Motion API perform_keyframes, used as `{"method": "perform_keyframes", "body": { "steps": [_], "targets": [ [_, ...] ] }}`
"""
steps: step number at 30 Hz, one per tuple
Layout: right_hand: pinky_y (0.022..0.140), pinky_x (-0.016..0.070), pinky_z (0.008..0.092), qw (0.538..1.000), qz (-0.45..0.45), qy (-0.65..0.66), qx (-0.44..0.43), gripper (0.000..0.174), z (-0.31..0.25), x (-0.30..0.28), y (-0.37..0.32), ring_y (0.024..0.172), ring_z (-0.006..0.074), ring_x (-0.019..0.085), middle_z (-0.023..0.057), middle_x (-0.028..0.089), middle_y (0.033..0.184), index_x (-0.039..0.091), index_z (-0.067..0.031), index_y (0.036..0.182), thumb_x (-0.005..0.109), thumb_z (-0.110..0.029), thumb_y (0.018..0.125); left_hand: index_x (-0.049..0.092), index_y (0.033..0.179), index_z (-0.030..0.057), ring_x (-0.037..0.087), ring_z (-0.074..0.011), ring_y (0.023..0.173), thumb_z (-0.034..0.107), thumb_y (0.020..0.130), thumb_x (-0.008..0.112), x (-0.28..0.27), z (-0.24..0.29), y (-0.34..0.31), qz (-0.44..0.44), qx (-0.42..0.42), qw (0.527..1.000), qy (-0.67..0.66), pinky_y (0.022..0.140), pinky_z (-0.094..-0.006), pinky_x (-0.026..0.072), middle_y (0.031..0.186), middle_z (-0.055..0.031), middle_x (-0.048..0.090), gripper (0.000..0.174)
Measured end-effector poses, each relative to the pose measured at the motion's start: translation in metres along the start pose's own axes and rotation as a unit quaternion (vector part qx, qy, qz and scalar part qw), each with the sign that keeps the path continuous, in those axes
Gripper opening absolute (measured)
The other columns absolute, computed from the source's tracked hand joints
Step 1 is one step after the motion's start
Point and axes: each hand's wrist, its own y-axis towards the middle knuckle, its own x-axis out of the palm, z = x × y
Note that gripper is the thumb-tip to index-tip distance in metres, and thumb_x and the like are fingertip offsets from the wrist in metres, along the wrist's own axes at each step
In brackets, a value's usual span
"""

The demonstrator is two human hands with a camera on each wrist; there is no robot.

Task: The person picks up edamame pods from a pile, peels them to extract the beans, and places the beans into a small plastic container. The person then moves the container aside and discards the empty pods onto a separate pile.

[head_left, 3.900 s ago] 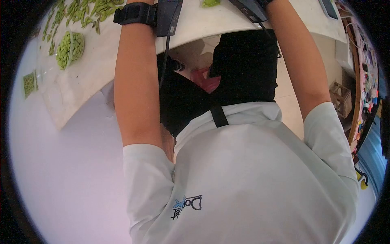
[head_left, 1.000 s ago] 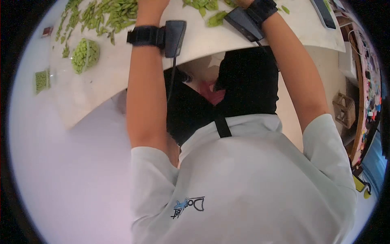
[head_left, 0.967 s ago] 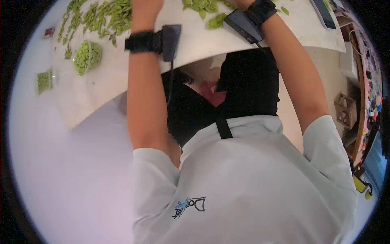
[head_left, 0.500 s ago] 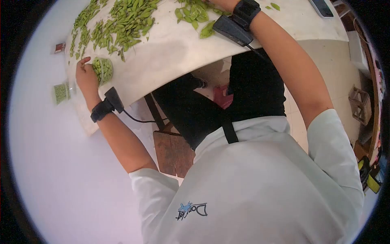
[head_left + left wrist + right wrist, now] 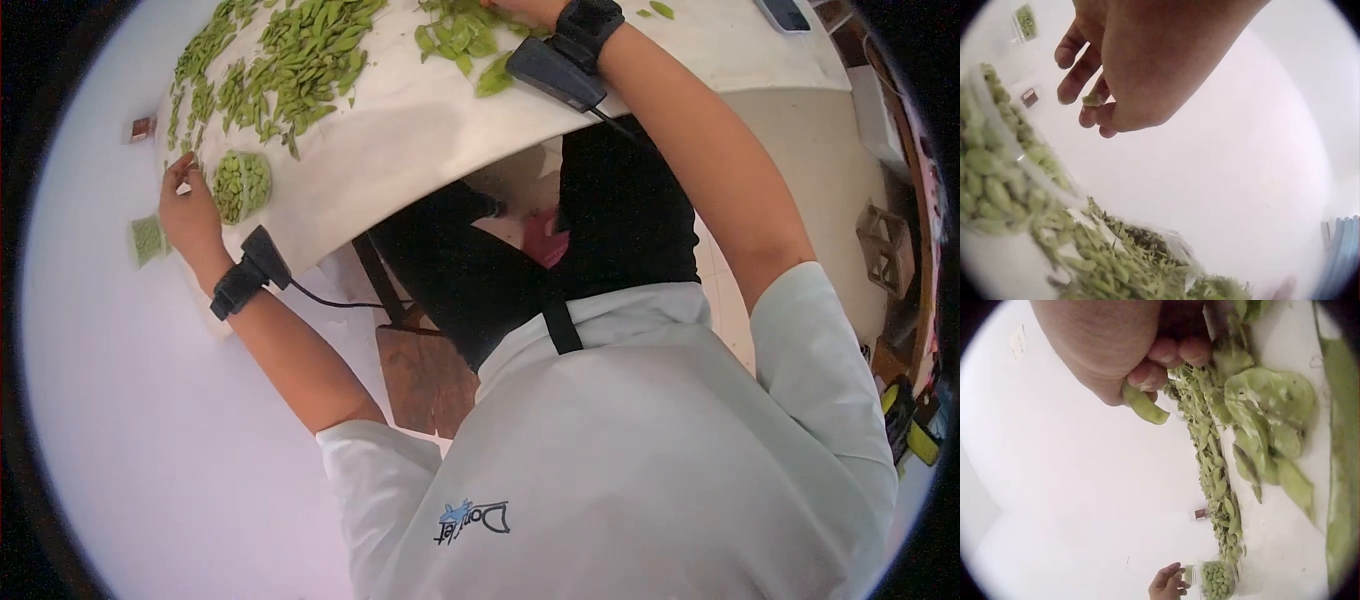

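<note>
My left hand (image 5: 195, 220) is just left of a clear tub of shelled green beans (image 5: 240, 188). Between its thumb and a fingertip it pinches a small green bean (image 5: 1092, 99), while the other fingers are spread. My right hand (image 5: 535, 8), partly cut off by the top of the head view, hovers beside a heap of flat, opened shells (image 5: 465, 35). In the right wrist view its thumb and fingers pinch a green bean pod (image 5: 1145, 406). A large pile of bean pods (image 5: 310, 55) lies between the hands.
Past the left hand is a second clear container of beans (image 5: 148, 240), with a small red-and-white item (image 5: 141, 129) farther up. A phone (image 5: 783, 14) lies at the table's right. The curved edge of the white table (image 5: 400, 170) runs before the person's lap.
My left hand has swung left from the middle of the table to the tub, then slid slightly farther left off its rim. The right hand stays by the shell heap; the head view has shifted.
</note>
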Motion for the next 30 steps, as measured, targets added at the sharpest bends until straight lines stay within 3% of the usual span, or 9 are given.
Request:
{"method": "perform_keyframes", "body": {
  "steps": [3, 7, 11, 15, 17, 19, 21, 23, 30],
  "targets": [
    [0.046, 0.0364, 0.0305, 1.000, 0.009, 0.014, 0.010, 0.028, -0.003, 0.003, -0.005, 0.046, 0.0110, 0.041, 0.0040, 0.047, 0.055, 0.052, -0.0020, 0.069, 0.057, -0.019, 0.091, 0.069, 0.105, 0.0168, 0.065, -0.0231, 0.089, 0.019, 0.083, 0.056, -0.007, -0.004, 0.008, -0.085, -0.062, 0.994, -0.003, 0.081, -0.0335, 0.0471, 0.096, -0.0099, 0.070, 0.025],
    [0.046, 0.0362, 0.0304, 1.000, 0.000, -0.005, 0.006, 0.028, -0.005, -0.001, 0.001, 0.047, 0.0109, 0.041, 0.0035, 0.047, 0.056, 0.052, -0.0019, 0.070, 0.057, -0.020, 0.091, 0.069, 0.104, 0.0168, 0.065, -0.0225, 0.087, 0.023, 0.083, 0.058, -0.002, -0.003, 0.005, -0.090, -0.037, 0.995, 0.011, 0.080, -0.0337, 0.0477, 0.096, -0.0090, 0.070, 0.025],
    [0.046, 0.0357, 0.0297, 1.000, 0.009, 0.015, 0.024, 0.026, -0.003, 0.003, 0.000, 0.047, 0.0113, 0.040, 0.0029, 0.048, 0.057, 0.054, -0.0011, 0.075, 0.055, -0.021, 0.092, 0.069, 0.104, 0.0151, 0.065, -0.0214, 0.083, 0.026, 0.083, 0.061, -0.001, -0.006, 0.001, -0.020, -0.018, 1.000, 0.010, 0.078, -0.0342, 0.0484, 0.094, -0.0079, 0.070, 0.025],
    [0.045, 0.0358, 0.0281, 0.998, 0.013, 0.039, 0.040, 0.023, -0.009, 0.003, -0.002, 0.048, 0.0096, 0.041, 0.0028, 0.049, 0.057, 0.056, -0.0005, 0.084, 0.054, -0.021, 0.094, 0.067, 0.105, 0.0046, 0.064, -0.0166, 0.083, 0.020, 0.085, 0.064, -0.005, 0.065, 0.001, 0.101, -0.041, 0.988, -0.107, 0.076, -0.0278, 0.0488, 0.093, -0.0097, 0.070, 0.026],
    [0.044, 0.0358, 0.0270, 0.999, 0.015, 0.029, 0.041, 0.022, -0.011, 0.005, 0.000, 0.047, 0.0085, 0.042, 0.0027, 0.050, 0.057, 0.056, -0.0004, 0.089, 0.053, -0.021, 0.094, 0.065, 0.105, 0.0005, 0.063, -0.0127, 0.080, 0.019, 0.088, 0.062, 0.020, 0.097, 0.010, 0.060, 0.048, 0.936, -0.345, 0.071, -0.0242, 0.0483, 0.091, -0.0097, 0.069, 0.025],
    [0.043, 0.0357, 0.0256, 0.999, 0.005, 0.036, 0.039, 0.021, -0.011, 0.005, 0.000, 0.046, 0.0077, 0.043, 0.0024, 0.052, 0.057, 0.057, -0.0005, 0.091, 0.054, -0.021, 0.094, 0.062, 0.109, -0.0008, 0.062, -0.0123, 0.079, 0.024, 0.092, 0.058, 0.046, 0.141, 0.008, -0.025, 0.109, 0.903, -0.414, 0.070, -0.0241, 0.0488, 0.094, -0.0076, 0.068, 0.030],
    [0.042, 0.0357, 0.0242, 0.998, 0.000, 0.048, 0.031, 0.021, -0.012, 0.004, 0.001, 0.045, 0.0072, 0.043, 0.0019, 0.053, 0.057, 0.057, -0.0006, 0.092, 0.054, -0.021, 0.094, 0.062, 0.104, -0.0015, 0.062, -0.0123, 0.076, 0.020, 0.088, 0.064, 0.072, 0.179, 0.013, -0.150, 0.036, 0.851, -0.502, 0.068, -0.0229, 0.0495, 0.091, -0.0078, 0.068, 0.027],
    [0.041, 0.0356, 0.0227, 0.997, -0.001, 0.071, 0.026, 0.020, -0.013, 0.005, -0.001, 0.044, 0.0068, 0.044, 0.0013, 0.054, 0.057, 0.057, -0.0008, 0.092, 0.054, -0.020, 0.095, 0.055, 0.108, 0.0049, 0.043, -0.0040, 0.053, 0.029, 0.093, 0.057, 0.047, 0.236, -0.011, -0.186, -0.013, 0.804, -0.565, 0.048, -0.0192, 0.0350, 0.071, 0.0014, 0.055, 0.029],
    [0.041, 0.0380, 0.0215, 0.995, -0.022, 0.090, 0.025, 0.020, -0.005, 0.004, 0.004, 0.045, 0.0065, 0.049, 0.0018, 0.055, 0.057, 0.057, 0.0001, 0.093, 0.052, -0.018, 0.096, 0.054, 0.107, 0.0047, 0.049, -0.0044, 0.059, 0.028, 0.090, 0.063, 0.084, 0.248, -0.009, -0.217, 0.029, 0.738, -0.639, 0.053, -0.0188, 0.0375, 0.074, 0.0013, 0.058, 0.031]
  ]
}}
